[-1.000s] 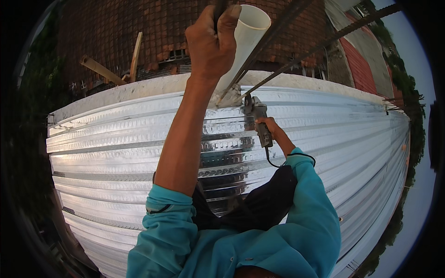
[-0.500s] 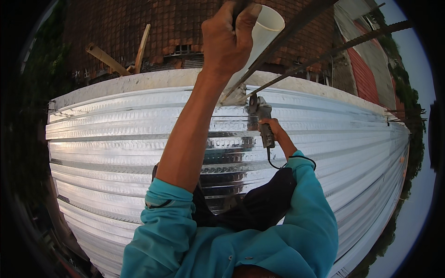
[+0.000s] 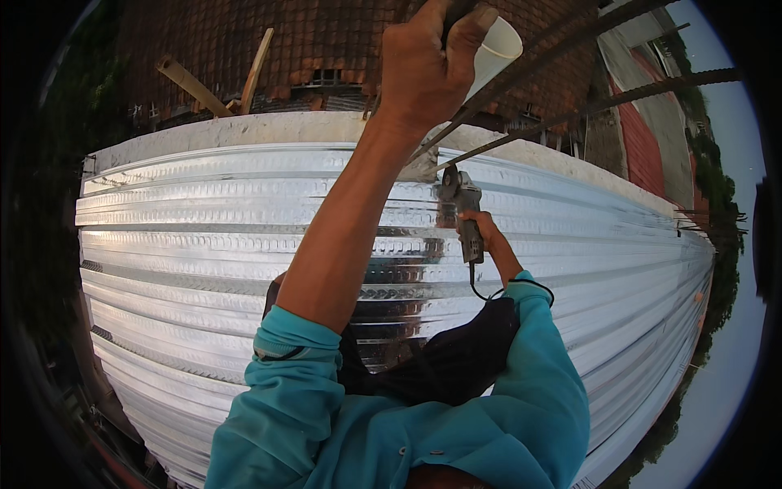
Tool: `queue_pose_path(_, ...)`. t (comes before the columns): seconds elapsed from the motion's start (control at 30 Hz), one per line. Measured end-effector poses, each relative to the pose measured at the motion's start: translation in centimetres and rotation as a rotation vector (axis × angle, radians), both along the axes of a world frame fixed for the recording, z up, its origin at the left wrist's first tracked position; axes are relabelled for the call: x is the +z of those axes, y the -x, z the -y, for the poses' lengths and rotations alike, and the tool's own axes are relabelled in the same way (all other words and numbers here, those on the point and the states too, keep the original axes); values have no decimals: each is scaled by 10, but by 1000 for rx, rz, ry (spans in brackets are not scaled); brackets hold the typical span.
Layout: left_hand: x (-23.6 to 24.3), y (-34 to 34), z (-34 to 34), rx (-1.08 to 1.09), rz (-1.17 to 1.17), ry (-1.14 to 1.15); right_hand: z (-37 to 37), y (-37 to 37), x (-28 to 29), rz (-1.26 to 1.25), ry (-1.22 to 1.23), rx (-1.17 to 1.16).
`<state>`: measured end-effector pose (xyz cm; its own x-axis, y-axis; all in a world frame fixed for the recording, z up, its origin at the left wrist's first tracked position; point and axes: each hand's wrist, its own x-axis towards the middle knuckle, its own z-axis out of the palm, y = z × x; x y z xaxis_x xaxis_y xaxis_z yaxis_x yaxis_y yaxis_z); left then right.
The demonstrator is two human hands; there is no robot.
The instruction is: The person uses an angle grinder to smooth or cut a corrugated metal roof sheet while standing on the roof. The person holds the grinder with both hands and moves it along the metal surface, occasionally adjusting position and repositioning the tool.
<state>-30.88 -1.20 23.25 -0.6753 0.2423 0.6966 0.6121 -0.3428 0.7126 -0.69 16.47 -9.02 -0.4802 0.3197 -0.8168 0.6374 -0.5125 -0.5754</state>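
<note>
Well, from the left, ribbed metal sheets (image 3: pixel 204 244) spread out below, and the left hand (image 3: pixel 425 77) is closed up high round a dark rod (image 3: pixel 459 10). Then comes the grinder (image 3: pixel 468 204), its disc (image 3: pixel 450 181) by the foot of a slanting steel bar (image 3: pixel 603 106), whether touching I can't tell; just right of that, the right hand (image 3: pixel 483 231) wraps the tool's body. The bar looks unbroken down to its foot, so I'd judge the grinder's work there unfinished, though any notch is too small to make out
</note>
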Motion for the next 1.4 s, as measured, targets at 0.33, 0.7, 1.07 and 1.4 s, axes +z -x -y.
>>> queue_pose_path(0.33,8,-4,9,-51,86,59,-6,9,-4,-10,11,13)
queue_pose_path(0.7,-2,6,2,-28,1,47,-11,9,-8,-3,24,43)
queue_pose_path(1.07,-8,4,-9,86,-95,58,-24,17,-9,-26,22,49)
queue_pose_path(1.4,-1,3,-1,-67,29,23,-29,20,-14,29,39,78)
